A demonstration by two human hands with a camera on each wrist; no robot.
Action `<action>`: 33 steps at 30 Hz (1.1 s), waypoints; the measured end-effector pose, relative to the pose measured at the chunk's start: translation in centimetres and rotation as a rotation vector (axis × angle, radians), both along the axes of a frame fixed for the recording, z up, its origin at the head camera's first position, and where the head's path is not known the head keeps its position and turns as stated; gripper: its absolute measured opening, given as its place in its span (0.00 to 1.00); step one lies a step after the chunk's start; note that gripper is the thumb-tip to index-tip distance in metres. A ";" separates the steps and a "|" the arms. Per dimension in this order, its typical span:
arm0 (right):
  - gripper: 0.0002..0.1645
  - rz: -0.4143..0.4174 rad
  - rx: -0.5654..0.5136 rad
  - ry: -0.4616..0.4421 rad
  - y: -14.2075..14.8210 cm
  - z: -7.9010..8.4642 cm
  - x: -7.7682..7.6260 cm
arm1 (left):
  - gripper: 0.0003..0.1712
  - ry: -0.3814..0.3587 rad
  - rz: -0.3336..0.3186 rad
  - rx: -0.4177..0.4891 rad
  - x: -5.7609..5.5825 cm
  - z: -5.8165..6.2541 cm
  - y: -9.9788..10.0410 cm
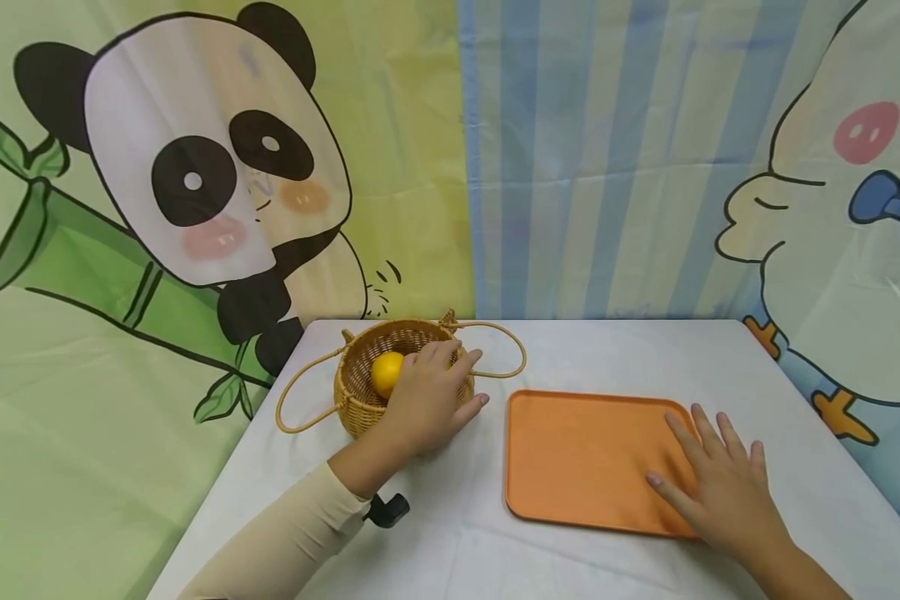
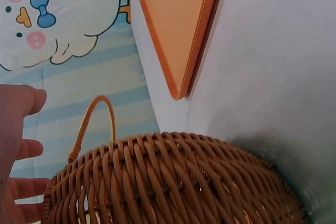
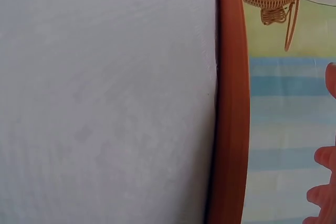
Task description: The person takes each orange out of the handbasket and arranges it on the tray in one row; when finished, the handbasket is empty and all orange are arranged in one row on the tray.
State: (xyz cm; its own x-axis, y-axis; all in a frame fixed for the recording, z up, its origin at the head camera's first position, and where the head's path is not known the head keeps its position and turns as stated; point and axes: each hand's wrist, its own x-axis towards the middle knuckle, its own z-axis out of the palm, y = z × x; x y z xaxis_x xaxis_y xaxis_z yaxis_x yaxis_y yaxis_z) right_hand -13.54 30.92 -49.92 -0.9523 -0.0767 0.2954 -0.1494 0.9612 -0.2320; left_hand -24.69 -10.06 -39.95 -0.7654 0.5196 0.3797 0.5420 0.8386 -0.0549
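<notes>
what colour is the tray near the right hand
The rectangular tray is plain orange, seen best in the head view.

A booth-like set-up: printed drapes [image 1: 615, 167] (1 panda [image 1: 217, 92]) behind a white table [image 1: 450, 550].

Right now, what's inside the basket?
A round yellow thing sits in the basket. The left fingers cover part of the inside, so I can't tell what else is there.
</notes>
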 end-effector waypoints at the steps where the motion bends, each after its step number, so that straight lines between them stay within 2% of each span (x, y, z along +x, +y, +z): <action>1: 0.61 -0.003 -0.002 -0.008 0.1 -0.1 0.0 | 0.38 -0.003 0.004 -0.004 -0.1 0.1 -0.1; 11: 0.61 -0.023 -0.007 -0.043 0.8 -0.8 0.0 | 0.37 0.004 -0.009 -0.003 -1.0 0.6 -1.2; 15: 0.61 -0.034 -0.004 -0.076 1.0 -0.9 0.0 | 0.38 -0.016 -0.002 0.005 -1.4 0.9 -1.5; 25: 0.61 -0.050 -0.014 -0.196 1.2 -0.7 0.1 | 0.40 -0.089 0.084 -0.056 -2.8 1.9 -2.5; 33: 0.58 -0.016 -0.094 -0.225 1.8 -1.3 0.2 | 0.41 -0.150 0.084 -0.020 -3.4 2.8 -2.9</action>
